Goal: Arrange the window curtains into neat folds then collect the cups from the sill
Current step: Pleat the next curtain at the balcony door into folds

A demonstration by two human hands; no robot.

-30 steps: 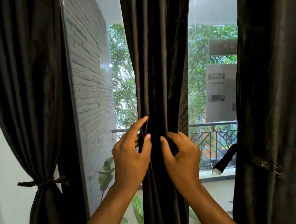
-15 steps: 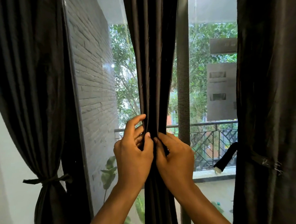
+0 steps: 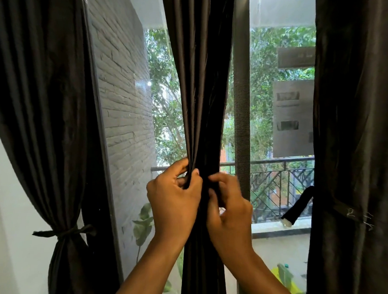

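Note:
A dark middle curtain (image 3: 204,90) hangs in front of the window, gathered into a narrow bunch at hand height. My left hand (image 3: 173,199) grips its left folds, fingers curled round the cloth. Close beside it, my right hand (image 3: 231,209) pinches the right folds. The left curtain (image 3: 40,110) hangs tied back with a dark band (image 3: 65,232). At the right hangs a third curtain (image 3: 357,115), its loose tie strap (image 3: 298,207) sticking out to the left. No cups and no sill show in this view.
A vertical window frame post (image 3: 241,122) stands just right of the gathered curtain. Behind the glass are a grey brick wall (image 3: 123,105), a balcony railing (image 3: 280,182) and trees. A yellow-green object (image 3: 285,279) lies low on the balcony floor.
Both hands have drawn together, squeezing the middle curtain into a tighter bunch. The curtain's right edge has shifted left, uncovering the window frame post.

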